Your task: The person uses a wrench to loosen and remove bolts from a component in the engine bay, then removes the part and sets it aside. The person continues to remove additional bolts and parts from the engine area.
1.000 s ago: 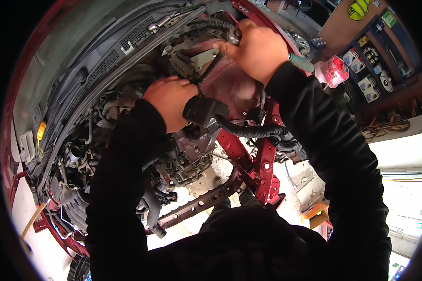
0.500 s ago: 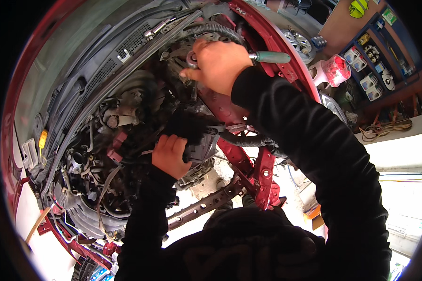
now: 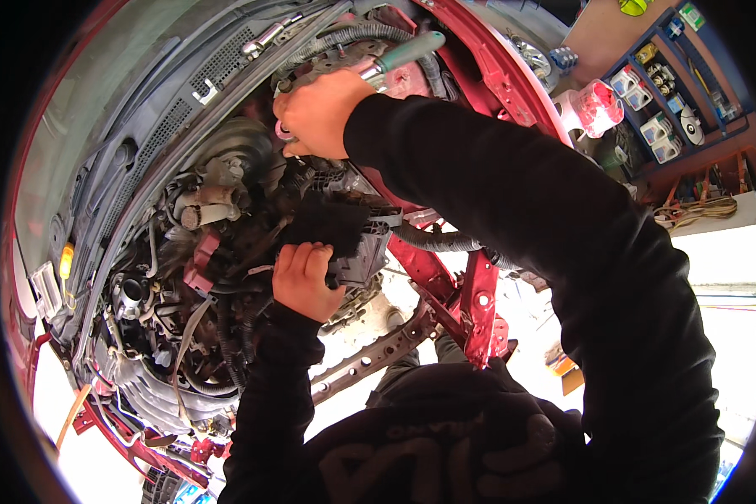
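My right hand [image 3: 321, 109] is closed around the head end of a ratchet wrench [image 3: 410, 52]. Its green handle sticks out beyond my knuckles toward the far right, and the tip under my fingers is hidden. The hand is over the far side of the open engine bay. Nearer to me, my left hand [image 3: 304, 281] curls its fingers over the edge of a black plastic box [image 3: 366, 254] in the engine bay. A ribbed black hose [image 3: 441, 242] runs to the right from beside that box.
Red bodywork [image 3: 479, 307] and a holed metal crossbar [image 3: 370, 361] edge the bay. On the cowl lie a socket tool [image 3: 269, 38] and a yellow-handled item [image 3: 65, 260]. At the right stand a red-stained white bucket [image 3: 592, 109] and a blue shelf rack [image 3: 685, 84] with bottles.
My right hand has shifted left and slightly nearer with the ratchet wrench, whose handle has swung to point up and away. My left hand stays on the black box.
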### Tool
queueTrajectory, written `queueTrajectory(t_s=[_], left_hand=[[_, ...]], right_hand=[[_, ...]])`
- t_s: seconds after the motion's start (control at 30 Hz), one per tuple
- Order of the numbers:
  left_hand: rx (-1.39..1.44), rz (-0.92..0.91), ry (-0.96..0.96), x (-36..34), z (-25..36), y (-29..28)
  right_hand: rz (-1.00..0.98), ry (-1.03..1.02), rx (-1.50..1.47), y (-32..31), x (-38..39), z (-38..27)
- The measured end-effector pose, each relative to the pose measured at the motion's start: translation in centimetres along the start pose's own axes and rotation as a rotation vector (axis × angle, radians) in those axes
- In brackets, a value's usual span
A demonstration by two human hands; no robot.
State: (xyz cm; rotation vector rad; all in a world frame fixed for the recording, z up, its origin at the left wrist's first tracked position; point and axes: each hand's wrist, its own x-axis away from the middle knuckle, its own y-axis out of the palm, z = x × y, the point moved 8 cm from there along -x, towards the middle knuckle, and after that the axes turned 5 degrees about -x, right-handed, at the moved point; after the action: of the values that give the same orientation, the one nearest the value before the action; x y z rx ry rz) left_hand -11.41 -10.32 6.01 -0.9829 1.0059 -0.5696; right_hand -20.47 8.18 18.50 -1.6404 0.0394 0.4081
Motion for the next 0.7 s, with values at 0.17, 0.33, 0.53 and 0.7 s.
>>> queueTrajectory(t_s=[0.17,0.33,0.53,0.7], left_hand=[[0.000,0.001,-0.001,-0.1,0.0,0.1],[0.005,0.018,0.002,-0.2,0.0,0.1],[-0.002,0.018,-0.017,0.1,0.0,0.2],[0.001,-0.007,-0.003,0.1,-0.4,0.4]], right_hand=[[-0.194,-0.078,0.022,1.1,-1.1,-0.9],[-0.171,0.087,0.023,2.0,-2.4,-1.2],[-0.193,0.354,-0.098,3.0,-3.5,1.5],[-0.302,0.265,-0.094,2.6,-3.4,1.5]])
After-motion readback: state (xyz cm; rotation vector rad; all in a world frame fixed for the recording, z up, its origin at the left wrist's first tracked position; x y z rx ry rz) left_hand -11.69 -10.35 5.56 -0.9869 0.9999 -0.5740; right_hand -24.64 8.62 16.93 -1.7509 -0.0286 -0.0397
